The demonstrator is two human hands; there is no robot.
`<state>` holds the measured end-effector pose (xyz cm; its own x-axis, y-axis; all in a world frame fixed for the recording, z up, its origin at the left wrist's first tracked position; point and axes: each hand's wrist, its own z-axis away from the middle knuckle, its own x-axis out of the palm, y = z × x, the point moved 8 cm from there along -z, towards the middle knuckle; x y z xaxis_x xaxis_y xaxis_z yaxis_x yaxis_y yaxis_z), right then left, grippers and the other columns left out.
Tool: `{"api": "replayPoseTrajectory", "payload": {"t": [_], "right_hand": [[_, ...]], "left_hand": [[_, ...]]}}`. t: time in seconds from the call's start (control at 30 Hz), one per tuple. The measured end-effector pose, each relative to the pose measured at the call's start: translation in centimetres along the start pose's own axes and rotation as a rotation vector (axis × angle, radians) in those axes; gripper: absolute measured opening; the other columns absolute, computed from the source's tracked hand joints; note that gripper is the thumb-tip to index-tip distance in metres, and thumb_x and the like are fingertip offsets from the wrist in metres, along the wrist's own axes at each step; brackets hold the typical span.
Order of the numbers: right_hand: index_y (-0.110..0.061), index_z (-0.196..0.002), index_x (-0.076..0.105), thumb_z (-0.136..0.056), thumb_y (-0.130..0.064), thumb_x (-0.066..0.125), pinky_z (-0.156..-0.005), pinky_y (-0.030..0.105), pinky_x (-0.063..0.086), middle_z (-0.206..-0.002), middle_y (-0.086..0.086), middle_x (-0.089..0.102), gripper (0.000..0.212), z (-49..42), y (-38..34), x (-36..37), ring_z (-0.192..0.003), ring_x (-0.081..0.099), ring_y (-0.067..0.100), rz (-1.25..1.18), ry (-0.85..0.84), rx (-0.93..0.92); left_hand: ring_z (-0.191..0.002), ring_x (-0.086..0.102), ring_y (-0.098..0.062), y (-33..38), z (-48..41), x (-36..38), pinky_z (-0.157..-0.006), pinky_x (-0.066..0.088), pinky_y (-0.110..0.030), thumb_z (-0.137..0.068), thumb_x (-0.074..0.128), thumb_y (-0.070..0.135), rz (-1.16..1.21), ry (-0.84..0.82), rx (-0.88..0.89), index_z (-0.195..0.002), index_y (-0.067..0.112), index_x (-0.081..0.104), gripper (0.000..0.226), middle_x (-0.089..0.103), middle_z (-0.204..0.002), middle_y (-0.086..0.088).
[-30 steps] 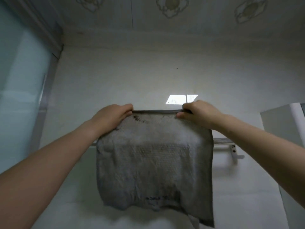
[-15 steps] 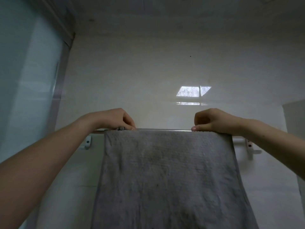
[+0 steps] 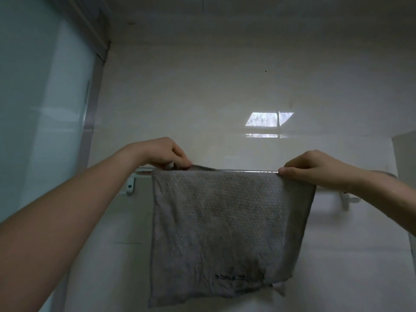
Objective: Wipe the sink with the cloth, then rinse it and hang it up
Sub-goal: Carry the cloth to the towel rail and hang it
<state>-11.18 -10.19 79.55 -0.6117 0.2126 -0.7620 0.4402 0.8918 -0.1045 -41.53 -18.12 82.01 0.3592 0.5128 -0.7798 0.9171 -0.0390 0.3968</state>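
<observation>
A grey cloth [image 3: 220, 228] hangs folded over a metal towel rail [image 3: 247, 171] fixed to the white tiled wall. Its front half drapes down flat, with a dark stitched mark near the lower edge; a back layer shows along the right side. My left hand [image 3: 164, 154] pinches the cloth's top left corner at the rail. At the top right corner my right hand [image 3: 315, 168] pinches the fold, thumb against the rail. The sink is out of view.
White rail brackets sit at the left [image 3: 129, 186] and the right [image 3: 346, 200]. A frosted glass panel [image 3: 42, 122] stands along the left. A pale cabinet corner [image 3: 405, 154] juts in at the right edge.
The cloth went from being held up in front of the rail to lying draped over it. My hands spread apart along the rail, and the front flap now hangs shorter.
</observation>
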Motion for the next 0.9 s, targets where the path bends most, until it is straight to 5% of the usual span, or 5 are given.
{"api": "replayPoseTrajectory", "payload": {"t": [0.17, 0.37, 0.6, 0.8, 0.9], "right_hand": [[-0.028, -0.084, 0.071, -0.078, -0.078, 0.046, -0.072, 0.024, 0.05, -0.084, -0.008, 0.071, 0.055, 0.1, 0.0, 1.0, -0.079, 0.065, 0.006, 0.039, -0.126, 0.053], [-0.027, -0.088, 0.074, -0.088, -0.031, 0.066, -0.073, 0.02, 0.052, -0.086, -0.009, 0.074, 0.009, 1.5, -1.0, -0.6, -0.084, 0.067, 0.003, -0.044, 0.085, -0.046], [-0.014, -0.092, 0.078, -0.088, -0.022, 0.068, -0.075, 0.022, 0.05, -0.086, 0.0, 0.075, 0.013, -2.2, 0.2, -2.5, -0.078, 0.064, 0.004, 0.082, 0.249, 0.04], [-0.02, -0.094, 0.077, -0.09, -0.039, 0.063, -0.09, 0.034, 0.052, -0.094, -0.003, 0.075, 0.024, -4.4, 2.1, 0.1, -0.091, 0.067, 0.014, 0.199, -0.18, 0.199], [-0.017, -0.092, 0.077, -0.092, -0.035, 0.061, -0.088, 0.037, 0.056, -0.09, 0.002, 0.076, 0.024, -3.3, 0.6, -1.2, -0.087, 0.069, 0.019, 0.038, -0.081, 0.128]], "left_hand": [[-0.075, 0.066, -0.012, 1.8, 2.0, -1.0, -0.068, 0.054, -0.02, -0.088, 0.069, 0.03, 0.256, 0.12, 0.206, -0.082, 0.019, 0.078, 0.015, 0.075, -0.079, 0.0], [-0.066, 0.063, 0.009, 1.7, 4.3, 0.3, -0.06, 0.045, -0.004, -0.079, 0.079, 0.032, -0.086, 0.126, 0.296, -0.073, 0.038, 0.076, 0.009, 0.075, -0.078, 0.02], [-0.056, 0.057, 0.016, 1.9, 3.4, -1.9, -0.057, 0.043, -0.012, -0.084, 0.073, 0.034, -0.108, 0.402, 0.23, -0.082, 0.02, 0.081, 0.017, 0.064, -0.054, 0.023], [-0.071, 0.063, -0.013, 1.8, 2.4, -0.4, -0.063, 0.043, -0.024, -0.083, 0.073, 0.036, -0.252, 0.215, 0.14, -0.08, 0.017, 0.081, 0.021, 0.076, -0.076, -0.003], [-0.069, 0.06, -0.012, 1.7, 3.2, -0.8, -0.065, 0.042, -0.026, -0.083, 0.072, 0.038, -0.133, 0.23, 0.16, -0.079, 0.018, 0.08, 0.022, 0.076, -0.08, -0.011]]}}
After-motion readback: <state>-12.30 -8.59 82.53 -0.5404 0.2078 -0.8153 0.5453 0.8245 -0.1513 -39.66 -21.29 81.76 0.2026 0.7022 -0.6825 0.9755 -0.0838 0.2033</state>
